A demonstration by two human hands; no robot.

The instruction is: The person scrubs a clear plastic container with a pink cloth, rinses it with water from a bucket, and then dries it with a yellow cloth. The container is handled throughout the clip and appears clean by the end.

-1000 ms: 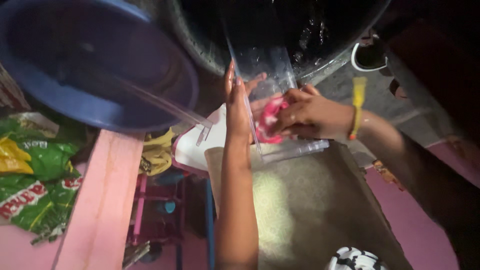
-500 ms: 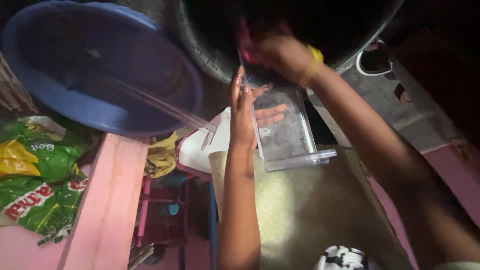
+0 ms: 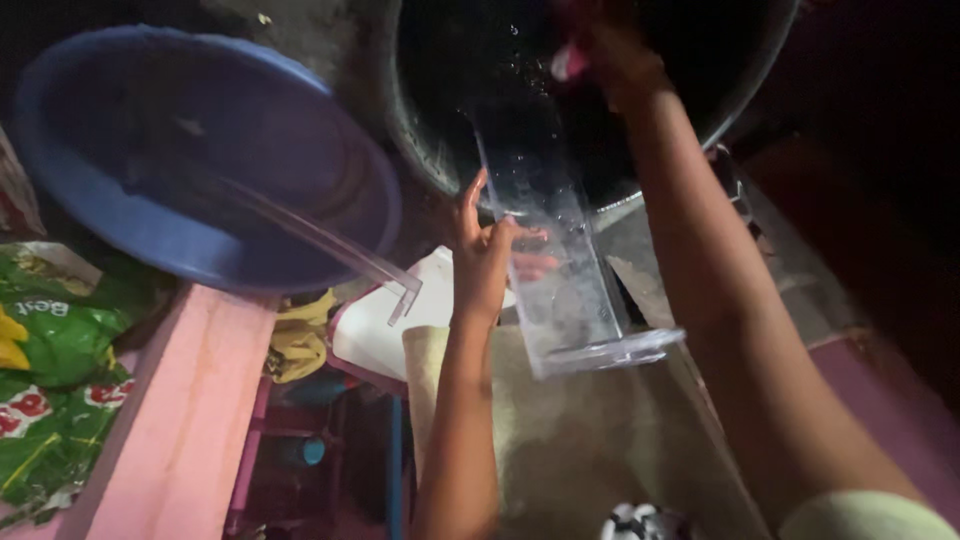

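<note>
Head view, dim room: left hand (image 3: 483,262) grips a clear plastic tray (image 3: 560,290) over a beige cloth (image 3: 580,440); right hand (image 3: 610,55) pinches a pink cloth (image 3: 566,62) inside the dark basin (image 3: 440,150), beside a blue tub (image 3: 200,150).

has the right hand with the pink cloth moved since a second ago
Yes. The right hand went from the clear plastic panel up over the dark basin.
</note>
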